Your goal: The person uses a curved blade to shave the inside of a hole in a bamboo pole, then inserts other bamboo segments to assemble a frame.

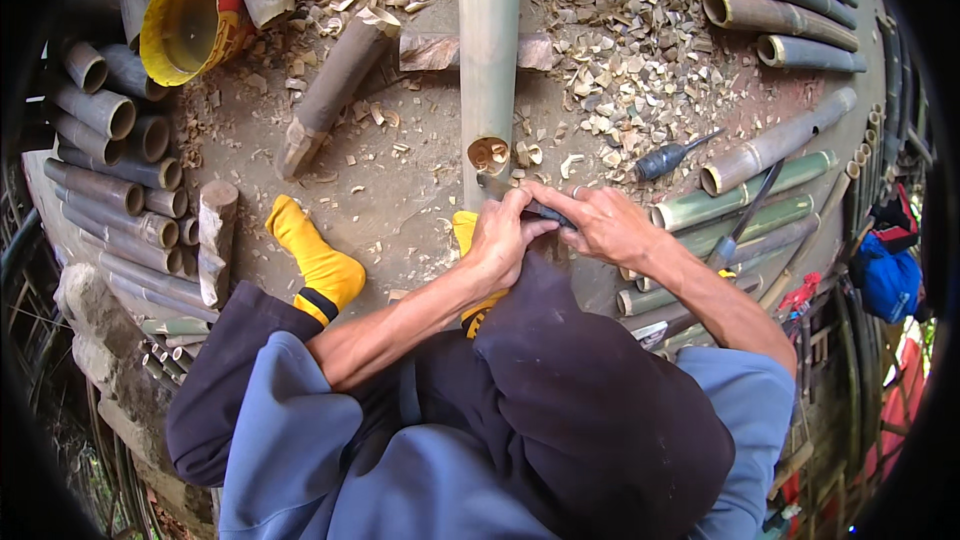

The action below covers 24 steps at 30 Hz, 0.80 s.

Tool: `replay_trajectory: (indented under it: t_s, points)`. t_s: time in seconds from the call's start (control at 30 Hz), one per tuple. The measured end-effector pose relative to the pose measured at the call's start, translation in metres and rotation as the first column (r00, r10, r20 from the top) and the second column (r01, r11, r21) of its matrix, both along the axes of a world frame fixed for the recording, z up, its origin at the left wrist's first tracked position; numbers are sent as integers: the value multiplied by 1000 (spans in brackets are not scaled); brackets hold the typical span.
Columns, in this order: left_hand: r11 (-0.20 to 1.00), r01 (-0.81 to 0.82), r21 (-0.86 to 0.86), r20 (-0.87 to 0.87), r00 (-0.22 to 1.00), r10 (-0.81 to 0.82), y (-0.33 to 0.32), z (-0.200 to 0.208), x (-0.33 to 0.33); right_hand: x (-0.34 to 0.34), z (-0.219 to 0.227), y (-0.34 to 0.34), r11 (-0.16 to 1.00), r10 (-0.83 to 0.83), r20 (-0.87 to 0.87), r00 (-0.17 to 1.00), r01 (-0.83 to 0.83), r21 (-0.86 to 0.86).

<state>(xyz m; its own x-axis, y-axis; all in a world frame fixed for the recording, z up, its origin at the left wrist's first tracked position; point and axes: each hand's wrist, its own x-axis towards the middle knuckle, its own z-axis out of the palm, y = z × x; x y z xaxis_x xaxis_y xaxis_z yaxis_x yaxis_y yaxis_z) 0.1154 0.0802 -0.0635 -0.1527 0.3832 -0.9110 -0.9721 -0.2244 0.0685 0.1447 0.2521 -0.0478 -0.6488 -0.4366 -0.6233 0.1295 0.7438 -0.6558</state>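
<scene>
A thick, pale bamboo tube runs from the top edge toward me, its open near end facing my hands, with curled shavings inside. A small knife with a dark body lies between my hands, its blade at the lower rim of that end. My left hand is closed around it near the blade, thumb and fingers pressed together. From the other side my right hand grips its rear part, fingers bent. The fingers hide much of the knife. Both hands are just above my raised knee.
A wooden block lies beneath the tube. A log, a yellow-rimmed bucket and stacked bamboo tubes are on the left. Rightward are wood shavings, a dark-handled pointed tool, a long blade and more bamboo.
</scene>
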Motion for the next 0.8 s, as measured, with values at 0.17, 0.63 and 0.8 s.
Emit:
replay_trajectory:
  t_s: [0.17, 0.63, 0.8]
  points:
    - [910, 408, -74, -14, 912, -410, -12, -3, -17, 24, -5, -29, 944, -306, 178, 935, 322, -70]
    - [848, -501, 170, 267, 852, 450, 18, -8, 6, -79, 14, 20, 865, 490, -117, 864, -465, 191]
    - [974, -211, 81, 165, 967, 196, 17, 0, -15, -60, -11, 27, 974, 174, 20, 985, -169, -154]
